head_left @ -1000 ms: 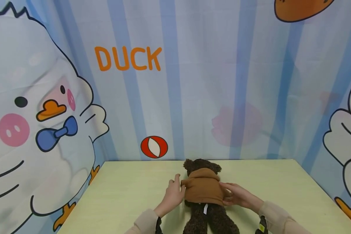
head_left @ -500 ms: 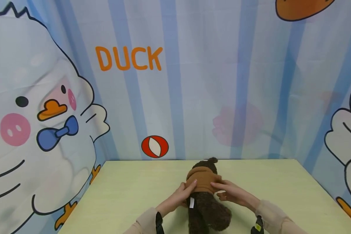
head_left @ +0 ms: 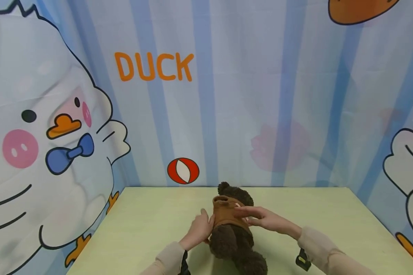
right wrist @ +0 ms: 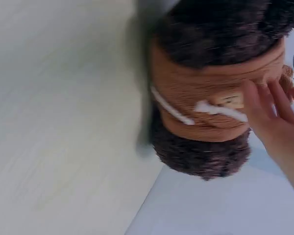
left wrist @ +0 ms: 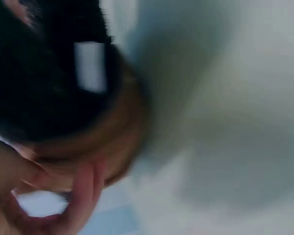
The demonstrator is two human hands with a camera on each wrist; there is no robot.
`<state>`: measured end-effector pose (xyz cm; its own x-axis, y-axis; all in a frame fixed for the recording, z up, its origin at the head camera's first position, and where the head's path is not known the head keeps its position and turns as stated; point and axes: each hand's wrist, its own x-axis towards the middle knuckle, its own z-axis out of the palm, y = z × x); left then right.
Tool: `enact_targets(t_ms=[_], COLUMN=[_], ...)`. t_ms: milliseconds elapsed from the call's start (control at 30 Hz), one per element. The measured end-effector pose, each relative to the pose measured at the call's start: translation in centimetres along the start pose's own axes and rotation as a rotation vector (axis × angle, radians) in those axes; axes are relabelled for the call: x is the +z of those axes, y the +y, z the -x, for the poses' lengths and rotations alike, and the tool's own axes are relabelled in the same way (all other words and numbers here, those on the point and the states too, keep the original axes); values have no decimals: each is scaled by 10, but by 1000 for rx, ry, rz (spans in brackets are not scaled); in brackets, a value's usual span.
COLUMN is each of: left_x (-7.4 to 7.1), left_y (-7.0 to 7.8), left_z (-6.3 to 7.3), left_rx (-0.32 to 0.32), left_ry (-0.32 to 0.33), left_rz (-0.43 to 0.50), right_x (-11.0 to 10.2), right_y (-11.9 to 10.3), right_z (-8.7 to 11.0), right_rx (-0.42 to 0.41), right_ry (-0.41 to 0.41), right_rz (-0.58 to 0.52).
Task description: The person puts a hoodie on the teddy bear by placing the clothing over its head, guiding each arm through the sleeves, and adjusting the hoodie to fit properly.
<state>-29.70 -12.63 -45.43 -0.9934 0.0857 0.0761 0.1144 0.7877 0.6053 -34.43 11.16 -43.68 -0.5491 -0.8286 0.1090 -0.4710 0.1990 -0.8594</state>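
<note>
A dark brown teddy bear in a brown hoodie lies tilted on its side on the table, its head away from me. White drawstrings hang on the hoodie's front in the right wrist view. On the near part of the bear, a white tag shows in the left wrist view. My left hand touches the bear's left side, index finger raised. My right hand reaches over from the right, its extended fingers resting on the hoodie's front. The bear's face is hidden in the head view.
The pale yellow table runs back to a striped blue curtain printed with ducks and a red ball. Bare tabletop lies on both sides of the bear. A dark strap hangs at the right wrist.
The bear has rolled from back-up onto its side, its legs swinging and its front turning to the right. My right hand has moved left over it; my left hand has shifted onto its side, then outward.
</note>
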Motion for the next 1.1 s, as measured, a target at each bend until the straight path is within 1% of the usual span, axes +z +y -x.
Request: enact_targets(t_ms=[33, 67, 100, 133, 167, 200, 267, 333, 367, 400, 467, 500, 567, 633, 667, 733, 800, 833, 900, 967, 1000, 1067, 1100], left_x=[-4, -8, -11, -15, -18, -20, -24, -25, -25, -25, -23, -20, -15, -8, -4, 4, 10, 13, 19, 26, 28, 33, 34], left_y=[3, 6, 8, 10, 10, 9, 5, -2, -6, -10, -15, -18, -21, -21, -21, -17, -13, -9, -3, 4, 7, 13, 15], left_z=[0, 1, 1, 1, 1, 1, 0, -2, -4, -6, -8, -9, -9, -8, -8, -8, -10, -11, -12, -13, -13, -12, -11], left_rx=[29, 82, 132, 180, 227, 268, 308, 316, 312, 307, 308, 304, 305, 310, 302, 296, 298, 296, 315, 329, 334, 345, 347], left_ry=[88, 158, 202, 208, 180, 129, 1, -104, -137, -157, -163, -165, -158, -155, -155, -149, -133, -121, -83, -50, -48, -55, -57], left_rz=[-67, -142, -195, -232, -251, -243, -201, -153, -117, -80, -8, 39, 106, 145, 151, 139, 116, 101, 56, 29, 33, 21, 11], right_x=[2, 5, 9, 13, 17, 22, 30, 38, 41, 43, 46, 46, 44, 39, 36, 31, 26, 25, 23, 23, 22, 22, 22], right_y=[3, 6, 10, 13, 16, 19, 23, 27, 28, 29, 29, 28, 26, 22, 20, 15, 11, 11, 11, 14, 15, 19, 20], right_z=[0, 1, 2, 2, 3, 3, 2, 0, -1, -3, -4, -5, -6, -7, -8, -10, -12, -12, -13, -12, -11, -9, -7], right_rx=[-29, -42, -46, -41, -26, 2, 49, 82, 96, 102, 96, 85, 79, 109, 128, 157, 153, 125, 32, -62, -104, -171, -184], right_ry=[47, 100, 156, 207, 245, 265, 271, 279, 289, 308, 364, 402, 470, 508, 513, 488, 461, 452, 450, 474, 491, 535, 549], right_rz=[70, 148, 225, 298, 355, 387, 420, 385, 359, 340, 308, 321, 406, 525, 592, 693, 776, 830, 972, 1141, 1208, 1298, 1305])
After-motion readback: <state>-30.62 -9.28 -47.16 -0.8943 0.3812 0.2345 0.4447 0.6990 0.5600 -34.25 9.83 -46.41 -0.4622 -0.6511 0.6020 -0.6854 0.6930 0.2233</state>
